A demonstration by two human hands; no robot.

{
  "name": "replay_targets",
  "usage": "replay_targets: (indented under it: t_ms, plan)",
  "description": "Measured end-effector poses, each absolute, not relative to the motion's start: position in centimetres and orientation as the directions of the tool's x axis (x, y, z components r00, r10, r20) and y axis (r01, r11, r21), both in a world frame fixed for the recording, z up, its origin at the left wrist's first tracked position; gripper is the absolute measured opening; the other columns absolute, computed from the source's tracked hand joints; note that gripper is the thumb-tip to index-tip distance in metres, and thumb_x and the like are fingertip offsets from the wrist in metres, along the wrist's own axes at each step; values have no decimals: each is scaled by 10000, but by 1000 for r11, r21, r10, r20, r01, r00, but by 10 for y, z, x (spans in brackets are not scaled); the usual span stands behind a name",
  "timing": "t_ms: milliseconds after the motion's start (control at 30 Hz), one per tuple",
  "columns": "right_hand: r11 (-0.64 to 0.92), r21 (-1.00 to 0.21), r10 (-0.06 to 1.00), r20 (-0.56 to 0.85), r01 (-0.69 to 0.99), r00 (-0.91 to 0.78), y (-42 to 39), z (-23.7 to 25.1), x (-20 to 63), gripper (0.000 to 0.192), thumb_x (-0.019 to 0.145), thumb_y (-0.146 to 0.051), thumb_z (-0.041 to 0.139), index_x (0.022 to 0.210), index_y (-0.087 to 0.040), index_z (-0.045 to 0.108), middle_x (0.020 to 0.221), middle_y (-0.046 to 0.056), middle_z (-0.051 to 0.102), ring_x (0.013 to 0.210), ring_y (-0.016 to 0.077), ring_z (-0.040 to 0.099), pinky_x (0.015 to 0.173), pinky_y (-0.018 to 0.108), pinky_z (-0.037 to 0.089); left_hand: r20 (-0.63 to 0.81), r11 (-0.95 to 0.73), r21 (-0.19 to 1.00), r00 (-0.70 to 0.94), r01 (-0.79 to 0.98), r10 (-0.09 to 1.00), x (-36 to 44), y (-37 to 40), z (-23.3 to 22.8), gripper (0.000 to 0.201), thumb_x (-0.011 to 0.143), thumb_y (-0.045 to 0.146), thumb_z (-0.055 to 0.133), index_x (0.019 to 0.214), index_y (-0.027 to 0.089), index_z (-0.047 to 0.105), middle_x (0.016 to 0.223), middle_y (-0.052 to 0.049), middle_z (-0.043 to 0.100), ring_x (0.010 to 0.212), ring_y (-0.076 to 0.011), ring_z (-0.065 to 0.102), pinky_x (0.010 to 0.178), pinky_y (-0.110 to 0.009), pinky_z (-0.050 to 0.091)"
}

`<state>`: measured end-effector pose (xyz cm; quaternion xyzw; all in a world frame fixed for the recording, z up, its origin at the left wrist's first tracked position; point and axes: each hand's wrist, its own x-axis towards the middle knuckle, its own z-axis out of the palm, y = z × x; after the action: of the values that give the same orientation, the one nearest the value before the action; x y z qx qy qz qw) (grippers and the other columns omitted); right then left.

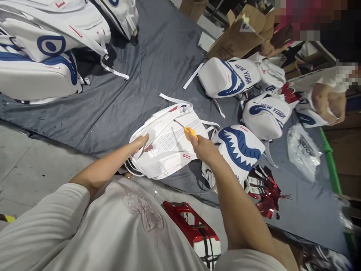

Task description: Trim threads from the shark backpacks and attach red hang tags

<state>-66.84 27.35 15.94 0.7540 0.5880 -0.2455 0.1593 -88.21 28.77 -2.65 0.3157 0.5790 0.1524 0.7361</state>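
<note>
A white backpack (169,141) lies on the grey cloth in front of me, its perforated back panel and straps facing up. My left hand (140,143) is closed on the near left edge of this backpack. In my right hand (203,148), fingers wrapped round it, is an orange air blow gun (190,133). Its thin dark nozzle points left over the back panel, above the shoulder strap. Part of the grip is hidden by my fingers. A clear hose (194,192) curves along the table edge below my right forearm.
White-and-blue backpacks (239,146) stand close on the right, and more are piled at left (50,45). Red foil tags (265,192) and a plastic bag (303,152) lie right. Co-workers' arms (328,101) reach in beyond. A red-framed machine (191,222) sits below the table edge.
</note>
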Motion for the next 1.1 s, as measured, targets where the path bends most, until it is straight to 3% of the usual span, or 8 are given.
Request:
replay_targets:
  t_ms: [133,233,400,567,733,867,933,1100]
  plan:
    - [-234,-251,698,-716,939,-17,265,182,-660,498,989,-544,256,868,-190,585,578,40,609,629,205,603,682,307,433,-477,419,870,234,259,847,-880,264,-10,518,1000,462,365,1468,242,397,1301,-116,580,1233,-246,522,1021,-383,420]
    - [-353,-97,781,-578,930,236,258,192,-651,529,988,-561,224,932,-182,590,558,59,600,597,231,609,641,335,432,-255,73,798,226,598,940,-876,252,-8,526,992,338,380,1514,306,336,1380,-127,447,1284,-311,403,1063,-467,336]
    - [-331,-215,650,-758,919,57,245,183,-654,572,955,-645,295,996,-181,628,604,52,628,570,214,602,639,329,448,-273,-128,484,288,866,918,-868,255,-15,589,921,209,453,1502,254,366,1330,-174,448,1187,-346,448,950,-455,400]
    - [-361,11,753,-586,933,298,238,184,-631,527,989,-557,276,1000,-164,626,661,70,647,627,211,611,679,319,434,-131,-265,503,375,823,918,-860,224,3,561,943,284,455,1484,162,369,1564,-200,238,1389,-382,279,1099,-527,268]
    - [-445,91,720,-555,891,417,219,191,-601,583,983,-587,219,945,-158,613,584,64,605,597,221,598,660,331,426,-167,-504,554,682,663,712,-824,172,11,675,884,372,593,1482,160,365,1589,-189,249,1389,-354,312,1093,-489,316]
    - [-421,-96,645,-730,902,224,190,196,-592,494,976,-557,278,862,-187,585,544,37,589,552,203,573,617,317,427,-314,-178,755,587,631,746,-807,167,0,665,805,129,597,1447,137,425,1582,-189,284,1439,-347,258,1157,-557,226]
    - [-459,-28,665,-674,888,323,171,201,-588,457,979,-524,282,836,-197,568,519,32,577,547,204,570,609,317,419,-358,69,864,512,500,781,-809,175,-5,546,835,121,554,1378,155,517,1539,-160,381,1431,-323,298,1177,-529,230]
    - [-437,-233,570,-819,869,67,121,205,-581,554,956,-653,248,720,-223,505,532,23,581,584,194,578,671,317,440,-597,494,801,396,337,698,-824,204,-16,402,990,312,358,1263,123,586,1176,-161,674,1095,-280,629,894,-432,544]
